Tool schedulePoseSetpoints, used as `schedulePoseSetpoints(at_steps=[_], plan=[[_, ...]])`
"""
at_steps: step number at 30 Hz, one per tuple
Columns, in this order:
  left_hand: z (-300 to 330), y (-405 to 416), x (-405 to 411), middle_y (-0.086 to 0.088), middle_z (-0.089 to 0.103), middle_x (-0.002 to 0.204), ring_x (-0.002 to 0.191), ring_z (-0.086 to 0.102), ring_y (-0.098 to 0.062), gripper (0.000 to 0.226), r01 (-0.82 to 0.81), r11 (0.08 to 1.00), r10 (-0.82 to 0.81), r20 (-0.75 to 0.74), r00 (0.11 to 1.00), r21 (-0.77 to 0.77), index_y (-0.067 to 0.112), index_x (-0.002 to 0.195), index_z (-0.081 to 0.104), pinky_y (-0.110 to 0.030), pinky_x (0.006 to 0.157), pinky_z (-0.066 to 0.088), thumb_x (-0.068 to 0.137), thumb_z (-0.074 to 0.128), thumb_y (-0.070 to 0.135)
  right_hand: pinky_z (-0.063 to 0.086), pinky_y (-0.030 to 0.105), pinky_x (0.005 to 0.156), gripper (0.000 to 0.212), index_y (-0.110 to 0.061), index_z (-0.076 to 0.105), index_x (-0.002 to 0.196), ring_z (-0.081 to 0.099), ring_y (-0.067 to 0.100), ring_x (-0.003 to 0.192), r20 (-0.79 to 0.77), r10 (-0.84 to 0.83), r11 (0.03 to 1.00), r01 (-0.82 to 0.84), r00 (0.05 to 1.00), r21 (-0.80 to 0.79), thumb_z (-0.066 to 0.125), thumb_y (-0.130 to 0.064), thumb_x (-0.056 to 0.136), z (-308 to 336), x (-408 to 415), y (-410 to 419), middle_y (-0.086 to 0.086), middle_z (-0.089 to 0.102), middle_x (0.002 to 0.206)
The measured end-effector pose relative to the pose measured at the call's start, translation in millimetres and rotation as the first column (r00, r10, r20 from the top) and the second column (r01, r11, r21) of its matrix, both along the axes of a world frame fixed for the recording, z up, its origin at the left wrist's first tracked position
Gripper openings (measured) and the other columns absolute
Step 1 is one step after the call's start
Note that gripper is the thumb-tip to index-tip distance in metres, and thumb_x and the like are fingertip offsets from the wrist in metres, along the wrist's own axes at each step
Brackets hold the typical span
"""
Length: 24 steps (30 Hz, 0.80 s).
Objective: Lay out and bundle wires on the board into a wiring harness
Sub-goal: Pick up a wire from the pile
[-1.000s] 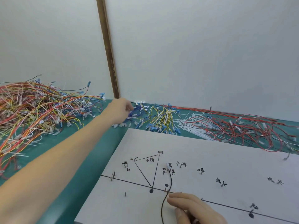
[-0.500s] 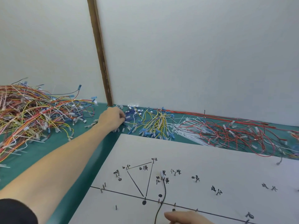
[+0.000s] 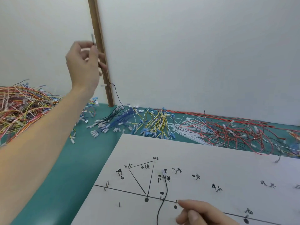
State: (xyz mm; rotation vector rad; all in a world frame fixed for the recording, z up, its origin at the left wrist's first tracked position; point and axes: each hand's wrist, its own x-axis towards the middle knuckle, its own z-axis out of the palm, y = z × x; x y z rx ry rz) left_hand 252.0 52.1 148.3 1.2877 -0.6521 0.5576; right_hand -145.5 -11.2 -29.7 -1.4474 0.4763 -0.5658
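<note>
1. Left hand (image 3: 82,62), raised high before the wall, fingers curled, thumb and forefinger pinching a thin dark wire (image 3: 117,96) near its pale terminal end (image 3: 92,37).
2. From that pinch, trailing down past the wooden strip (image 3: 101,54) to the heap of blue and black wires (image 3: 113,122) on the green table (image 3: 68,172).
3. Right hand (image 3: 203,213), low at the bottom edge, fingers curled, fingertips (image 3: 181,202) resting on the white board (image 3: 194,159) just beside a peg on the drawn line; cannot tell whether pinching anything.
4. Left of that hand, a black wire (image 3: 165,189) already lying on the board, running from a peg by the handwritten labels down across the drawn line and off the bottom edge.
5. Beyond the board: yellow wires (image 3: 159,122), white cable ties (image 3: 186,130), red wires (image 3: 235,132) along the wall; far left, a large mixed tangle (image 3: 21,108).
</note>
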Motion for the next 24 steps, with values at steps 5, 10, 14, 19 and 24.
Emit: schedulePoseSetpoints(at_steps=[5,10,14,19,24], plan=[[25,4,-16,-0.006,0.074,0.088,0.075,0.078,-0.031,0.003,0.161,0.982,-0.174,-0.148,0.974,-0.094,0.021,0.106,0.049,-0.035,0.063,0.062,0.106,0.046,0.021,0.046,0.019,0.045,0.054,-0.011,0.083,0.077,0.056,0.018,0.042,0.084,-0.121,0.992,0.124,0.989,-0.031,0.047,0.029,0.088,-5,-1,-5,0.027,0.068,0.063],[22,-4,1,-0.007,0.069,0.121,0.098,0.077,-0.020,0.007,0.184,0.945,-0.292,-0.447,0.845,-0.270,0.026,0.116,0.039,-0.038,0.085,0.052,0.113,0.034,0.028,0.047,0.020,0.047,0.050,-0.008,0.082,0.075,0.056,0.018,0.043,0.081,-0.104,0.993,0.108,0.991,-0.045,0.049,0.026,0.089,-5,-2,-2,0.027,0.068,0.063],[38,-1,25,-0.007,0.027,0.168,0.156,0.021,-0.031,0.061,0.156,0.790,-0.578,-0.637,0.510,-0.593,0.013,0.162,0.016,-0.059,0.125,0.014,0.112,0.013,0.047,0.046,0.020,0.048,0.047,-0.007,0.082,0.077,0.057,0.018,0.045,0.091,-0.056,0.997,0.060,0.994,-0.046,0.049,0.024,0.090,-5,-3,0,0.028,0.068,0.064],[63,8,26,-0.011,0.063,0.121,0.125,0.062,-0.038,0.042,0.161,0.497,-0.765,-0.344,0.544,-0.852,0.007,0.146,0.037,-0.074,0.111,0.027,0.113,0.015,0.021,0.050,0.020,0.053,0.044,-0.006,0.082,0.080,0.063,0.023,0.049,0.067,-0.025,0.998,0.030,0.997,-0.063,0.052,0.024,0.089,-7,-5,-1,0.028,0.068,0.065],[56,14,-12,-0.001,0.072,0.087,0.090,0.078,-0.026,0.021,0.342,0.663,-0.704,-0.400,0.587,-0.666,0.016,0.100,0.052,-0.053,0.081,0.058,0.113,0.035,0.020,0.052,0.021,0.055,0.050,-0.010,0.083,0.082,0.064,0.022,0.051,0.105,-0.017,0.999,0.021,0.994,-0.039,0.048,0.026,0.089,-1,-5,2,0.030,0.067,0.064]])
